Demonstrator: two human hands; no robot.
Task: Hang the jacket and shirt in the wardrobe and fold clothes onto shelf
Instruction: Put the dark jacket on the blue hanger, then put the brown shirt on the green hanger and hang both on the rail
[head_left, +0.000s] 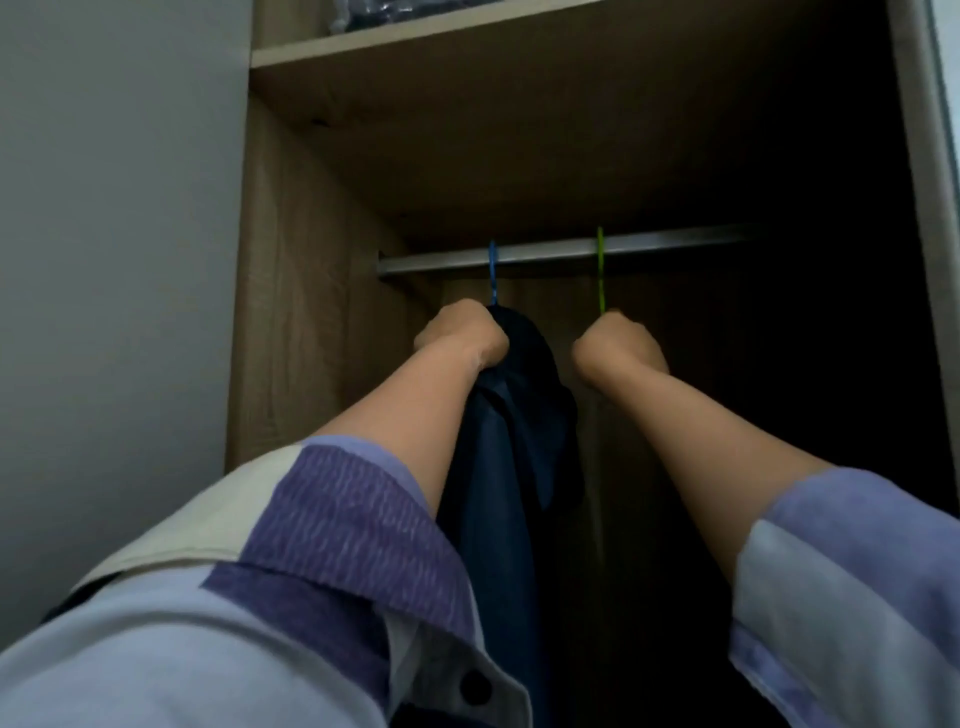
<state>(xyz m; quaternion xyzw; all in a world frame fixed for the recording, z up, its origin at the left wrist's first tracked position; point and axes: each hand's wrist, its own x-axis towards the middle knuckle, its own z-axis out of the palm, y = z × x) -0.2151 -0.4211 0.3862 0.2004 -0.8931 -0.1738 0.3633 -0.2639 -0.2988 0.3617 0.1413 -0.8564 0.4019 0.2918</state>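
Left hand (462, 335) clenched on dark navy fabric jacket (511, 415) hanging lengthwise toward 6 o'clock under blue hanger hook (492, 273); right hand (618, 345), apart at 3 o'clock, fisted beneath green hanger hook (600, 270) on metal rail (545, 254).

A metal rail (561, 253) runs across the inside of the wooden wardrobe (291, 291), fixed at its left end to the side wall. Two hangers hook over the rail: a blue hanger hook (492, 273) toward the rail's left end, with a dark navy garment (511, 415) hanging straight down from it, and a green hanger hook (600, 270) further right along the rail. Above the rail sits a wooden shelf (415, 44), with a dark bundle (395, 13) lying on it, too cropped to identify.
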